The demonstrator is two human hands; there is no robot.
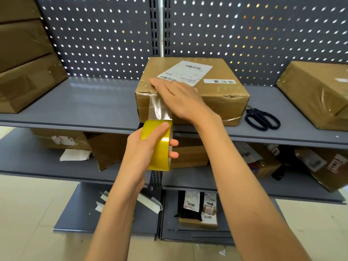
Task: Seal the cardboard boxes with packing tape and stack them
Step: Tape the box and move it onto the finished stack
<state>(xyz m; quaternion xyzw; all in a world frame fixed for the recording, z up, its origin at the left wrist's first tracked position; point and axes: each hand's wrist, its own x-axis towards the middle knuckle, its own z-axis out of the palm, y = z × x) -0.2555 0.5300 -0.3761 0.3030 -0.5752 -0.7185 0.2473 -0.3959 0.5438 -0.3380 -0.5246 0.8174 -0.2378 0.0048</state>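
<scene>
A brown cardboard box (222,91) with a white shipping label on top stands at the front of the grey shelf (84,106). My left hand (145,147) grips a yellow roll of packing tape (160,147) just below the shelf's front edge. A clear strip of tape (159,108) runs from the roll up the box's front face to its top left edge. My right hand (177,98) lies flat with fingers together on that edge, pressing the tape's end onto the box top.
Black scissors (261,118) lie on the shelf right of the box. A taped box (318,93) stands at far right, and stacked boxes (24,59) fill the left. Lower shelves hold torn cardboard, parcels and paper scraps. A perforated panel backs the shelf.
</scene>
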